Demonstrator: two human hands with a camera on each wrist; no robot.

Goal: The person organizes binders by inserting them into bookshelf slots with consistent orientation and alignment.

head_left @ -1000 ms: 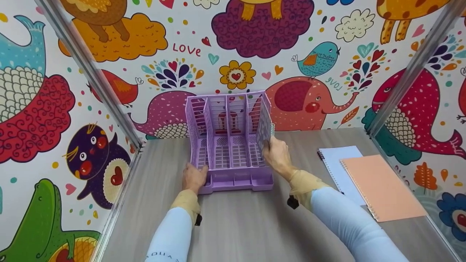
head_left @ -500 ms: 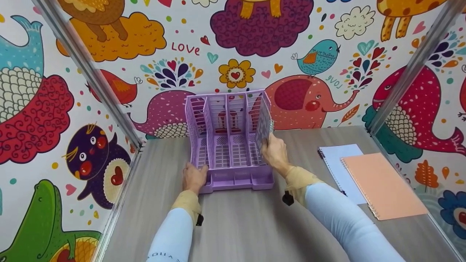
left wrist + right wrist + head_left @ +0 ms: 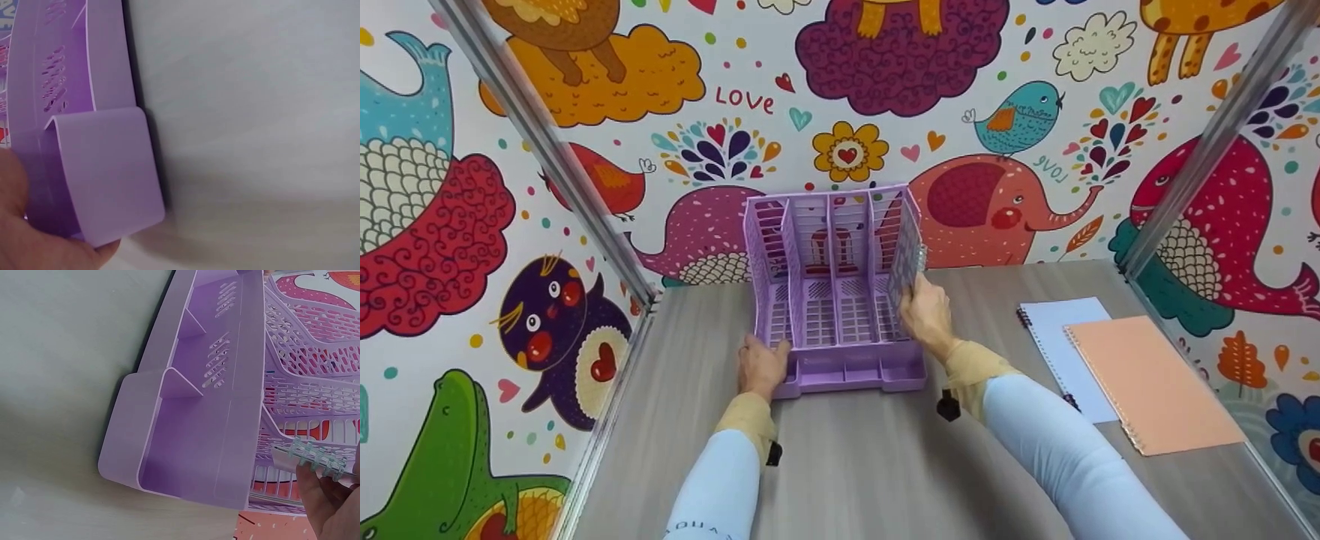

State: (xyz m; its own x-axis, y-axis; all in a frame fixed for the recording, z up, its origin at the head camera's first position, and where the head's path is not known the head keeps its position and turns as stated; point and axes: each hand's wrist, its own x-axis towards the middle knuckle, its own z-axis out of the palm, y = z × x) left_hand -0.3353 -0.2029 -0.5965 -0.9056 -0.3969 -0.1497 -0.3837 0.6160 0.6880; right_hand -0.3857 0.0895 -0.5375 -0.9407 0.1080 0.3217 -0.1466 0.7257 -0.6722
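Observation:
A purple plastic desk file rack (image 3: 861,369) stands against the back wall, with upright slots behind a low front tray. My left hand (image 3: 763,366) grips the tray's left front corner; in the left wrist view the thumb (image 3: 11,183) lies at the inner side. A grey-blue patterned spiral notebook (image 3: 906,259) stands upright in the rightmost slot. My right hand (image 3: 926,311) pinches the notebook at its near edge. In the right wrist view, its clear coil binding (image 3: 318,458) shows between the fingers and the rack. The notebook's lower part is hidden by the hand and slot.
To the right on the wood-grain table (image 3: 840,465) lie a pale blue spiral notebook (image 3: 1054,330) and a peach spiral notebook (image 3: 1155,386) partly covering it. Metal posts (image 3: 1207,150) and printed wall panels enclose the table on the left, back and right.
My right wrist and forearm have shifted slightly left and forward, the hand still on the notebook in the rightmost slot. The left hand keeps its place on the rack.

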